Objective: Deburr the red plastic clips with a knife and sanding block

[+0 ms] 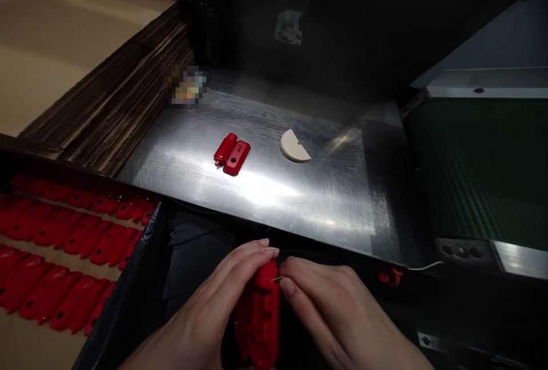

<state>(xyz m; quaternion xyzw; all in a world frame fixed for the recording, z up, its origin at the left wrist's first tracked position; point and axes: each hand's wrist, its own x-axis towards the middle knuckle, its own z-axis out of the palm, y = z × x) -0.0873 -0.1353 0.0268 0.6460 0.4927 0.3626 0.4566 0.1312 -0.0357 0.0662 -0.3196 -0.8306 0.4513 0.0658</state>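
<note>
You have the red part (pixel 269 330) in front of the table (pixel 329 204), below its near edge. Your left hand (pixel 233 287) is closed on it, fingers together along its left side and over its far end; where the thumb presses, you cannot tell from this view. Your right hand (pixel 329 298) pinches a thin tool (pixel 277 279) between thumb and forefinger, its tip at the part's far end.

The part looks like moulded plastic, so expect it light and stiff, perhaps slippery on its smooth outside. Its broad sides seem the best hold; the notched edge looks more fragile. The tool looks slim enough to bend, so grip it close to the tip.

On the table lie two red pieces (pixel 242 156) and a pale half-disc (pixel 294 147). Left of the table, a box (pixel 145 238) holds rows of red parts (pixel 81 304).
</note>
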